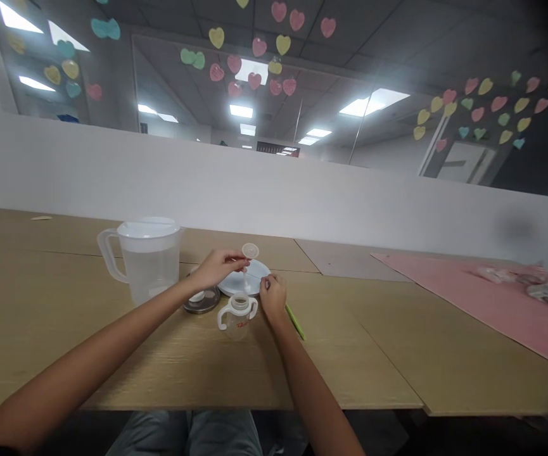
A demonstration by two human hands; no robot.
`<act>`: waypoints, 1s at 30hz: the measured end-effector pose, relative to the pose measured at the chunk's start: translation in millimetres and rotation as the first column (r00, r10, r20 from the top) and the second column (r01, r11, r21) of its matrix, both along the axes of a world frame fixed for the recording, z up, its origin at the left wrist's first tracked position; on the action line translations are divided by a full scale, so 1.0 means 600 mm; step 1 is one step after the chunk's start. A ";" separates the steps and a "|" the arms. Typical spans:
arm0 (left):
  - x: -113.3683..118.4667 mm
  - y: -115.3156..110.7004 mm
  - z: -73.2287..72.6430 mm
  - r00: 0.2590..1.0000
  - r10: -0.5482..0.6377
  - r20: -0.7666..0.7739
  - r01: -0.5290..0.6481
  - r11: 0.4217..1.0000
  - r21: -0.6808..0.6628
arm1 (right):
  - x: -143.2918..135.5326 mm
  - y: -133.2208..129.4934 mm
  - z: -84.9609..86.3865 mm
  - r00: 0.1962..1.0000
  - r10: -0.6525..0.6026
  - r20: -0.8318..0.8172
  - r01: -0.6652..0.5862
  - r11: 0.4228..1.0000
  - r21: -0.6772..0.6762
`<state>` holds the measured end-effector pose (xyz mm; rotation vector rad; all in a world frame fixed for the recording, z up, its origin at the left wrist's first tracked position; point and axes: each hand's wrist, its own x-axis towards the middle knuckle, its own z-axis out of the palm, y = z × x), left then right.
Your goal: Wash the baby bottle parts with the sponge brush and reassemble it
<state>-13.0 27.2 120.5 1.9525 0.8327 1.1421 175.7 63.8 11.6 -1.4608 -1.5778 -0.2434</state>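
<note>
My left hand [223, 267] is closed in a pinch on a translucent round bottle part [250, 251], its disc tilted up above the fingertips. A thin whitish stem [246, 280] hangs below those fingers, over the open mouth of a clear baby bottle [238, 322]. The bottle stands upright on the table, with two white handles and red marks on its front. Right of it, my right hand [274, 296] has curled fingers by the edge of a white plate [254, 271]; what they hold, if anything, is hidden. A green stick [295, 323] lies beside the right wrist.
A lidded clear pitcher [152, 266] with water stands on the left of the wooden table [159, 373]. Near it is a dark round dish [202, 304] with a white piece in it. A pink sheet [483, 297] covers the right side, and a white wall [235, 190] rises behind.
</note>
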 end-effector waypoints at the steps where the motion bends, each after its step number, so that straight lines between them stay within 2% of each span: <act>1: -0.001 -0.012 -0.003 1.000 0.015 0.006 -0.015 1.000 0.009 | 0.001 0.000 0.000 1.000 0.001 0.005 -0.001 1.000 0.003; 7: 0.004 -0.049 -0.043 0.990 0.128 -0.057 -0.119 0.983 0.138 | 0.004 0.003 -0.002 1.000 0.004 0.027 -0.004 1.000 0.028; 13: 0.005 -0.064 -0.078 0.958 0.145 -0.246 -0.072 0.957 0.282 | 0.004 0.005 -0.001 0.999 0.003 0.040 -0.005 0.999 0.033; 17: -0.011 -0.063 -0.090 0.923 0.277 -0.268 -0.165 0.912 0.375 | 0.005 0.006 -0.001 1.000 0.017 0.026 -0.018 0.999 0.032; 20: -0.038 -0.045 -0.105 0.847 0.463 -0.261 -0.313 0.831 0.461 | 0.006 0.008 -0.002 0.999 0.024 0.022 -0.024 0.999 0.022; 24: -0.078 -0.010 -0.146 0.684 0.670 -0.289 -0.495 0.717 0.491 | 0.010 0.016 -0.006 0.999 0.041 -0.012 -0.041 0.999 0.035; 27: -0.094 0.010 -0.176 0.607 0.720 -0.337 -0.532 0.683 0.500 | 0.016 0.025 -0.008 0.997 0.065 -0.039 -0.064 0.997 0.039; 30: -0.098 0.019 -0.191 0.556 0.736 -0.387 -0.551 0.675 0.491 | 0.020 0.030 -0.008 0.995 0.078 -0.056 -0.078 0.997 0.017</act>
